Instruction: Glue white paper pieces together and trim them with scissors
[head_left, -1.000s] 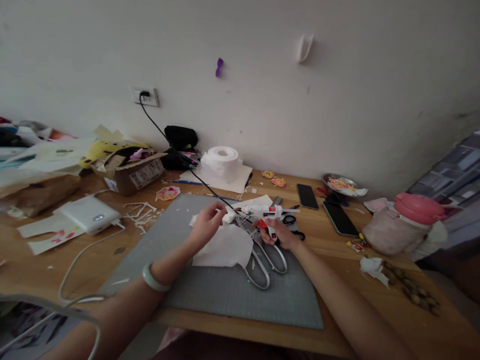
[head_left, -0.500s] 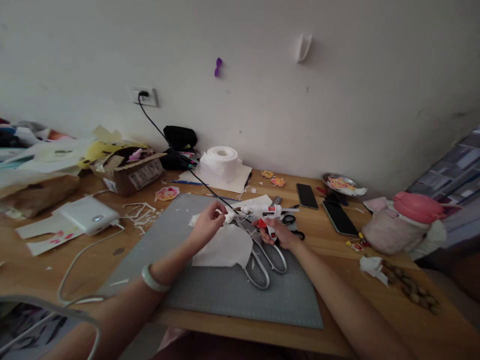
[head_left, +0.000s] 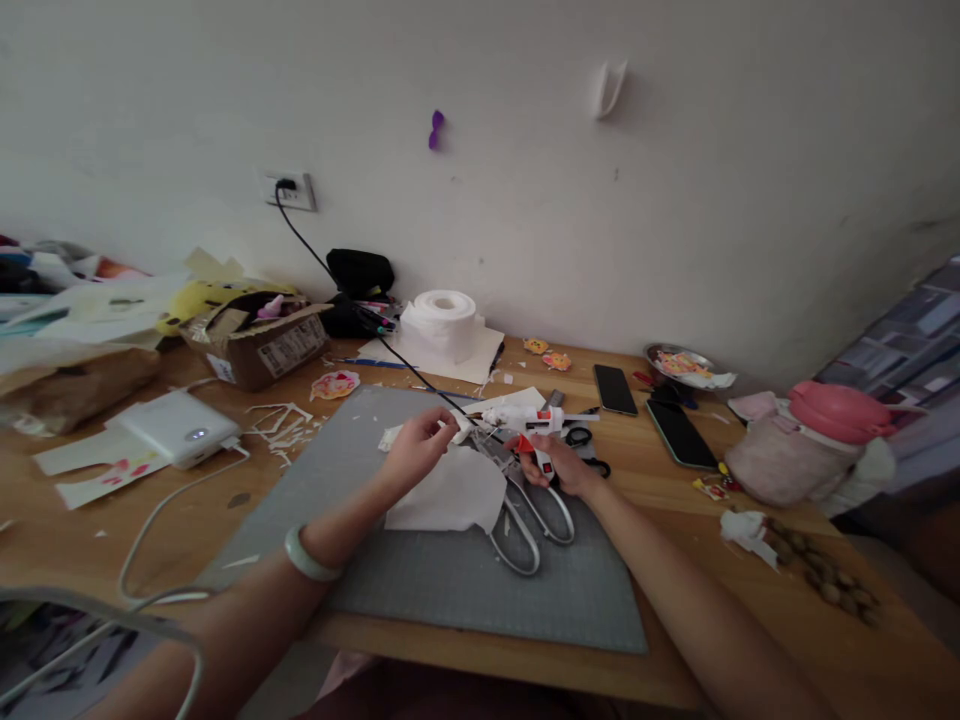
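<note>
My right hand [head_left: 564,466] is wrapped round the handle of a white hot glue gun [head_left: 517,419] with a red trigger. The gun lies level, its nozzle pointing left. Close to the nozzle, my left hand [head_left: 420,442] has thumb and fingers pinched together on a small white piece [head_left: 463,428], whose exact form I cannot make out. Under both hands is a grey cutting mat [head_left: 480,590]. A cut white sheet [head_left: 446,492] lies on it below my left hand. Large silver-handled scissors [head_left: 520,545] lie beside the sheet, their blades partly hidden under the gun.
Black-handled scissors [head_left: 578,437] lie right of the gun. A black cord [head_left: 412,372] crosses from the wall socket. Behind stand a paper roll [head_left: 442,325] and a cardboard box [head_left: 262,345]. Two phones [head_left: 681,435] and a pink-lidded jug [head_left: 795,450] are at right, a white power bank [head_left: 180,428] at left.
My left hand has moved very slightly right, toward the nozzle, fingers still pinched. My right hand and the glue gun stay almost still.
</note>
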